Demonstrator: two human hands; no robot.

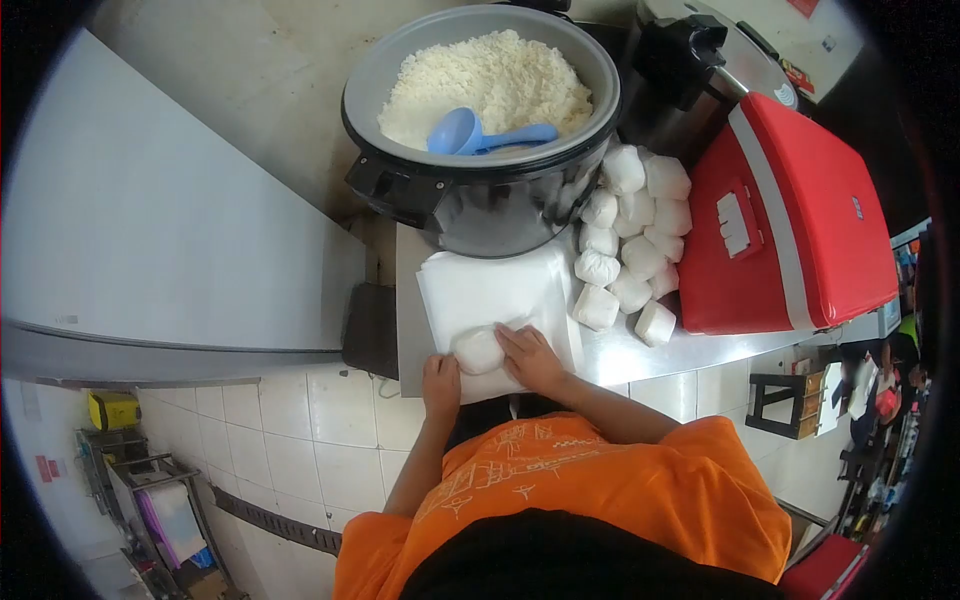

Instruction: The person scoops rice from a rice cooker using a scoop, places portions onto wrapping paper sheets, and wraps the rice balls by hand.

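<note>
Near the tabletop's [608, 356] left front corner, curls left hand [441, 383] against the white packet [478, 352]; cannot tell whether pinching any paper. Rests the packet on paper sheets [492, 283] by the near edge, in front of the rice pot [482, 208] and blue scoop [455, 131]. Grasps the packet's right side with right hand [530, 357], fingers laid over. Seems midway through wrapping, calling for snug, even pressure and flat folds, without squashing. Farther right, see wrapped bundles [641, 257], then a red box [790, 225] toward the tabletop's right end.
</note>
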